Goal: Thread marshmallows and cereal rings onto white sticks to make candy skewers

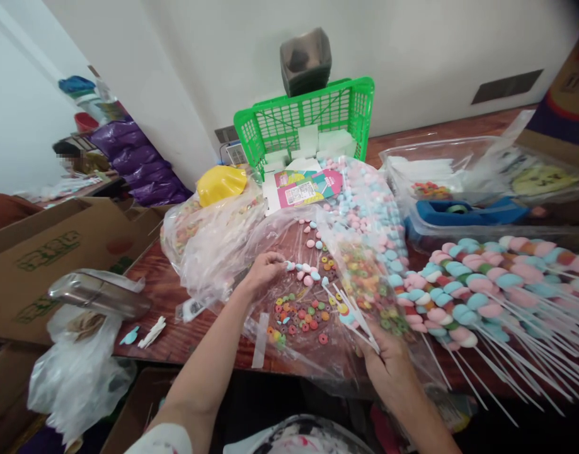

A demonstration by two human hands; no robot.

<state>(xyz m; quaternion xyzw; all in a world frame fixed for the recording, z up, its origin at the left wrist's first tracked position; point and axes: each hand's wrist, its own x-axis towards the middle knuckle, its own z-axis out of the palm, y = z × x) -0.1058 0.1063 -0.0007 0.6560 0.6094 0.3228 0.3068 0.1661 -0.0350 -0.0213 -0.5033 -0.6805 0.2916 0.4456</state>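
a person's left hand reaches forward, arm outstretched over a wooden table, fingers bunched at the end of a row of pink, blue and white marshmallows, though whether they pinch one cannot be told. the right hand, angled in from the lower right, closes around white sticks slanting forward and leftward beside colorful rings scattered on clear plastic.
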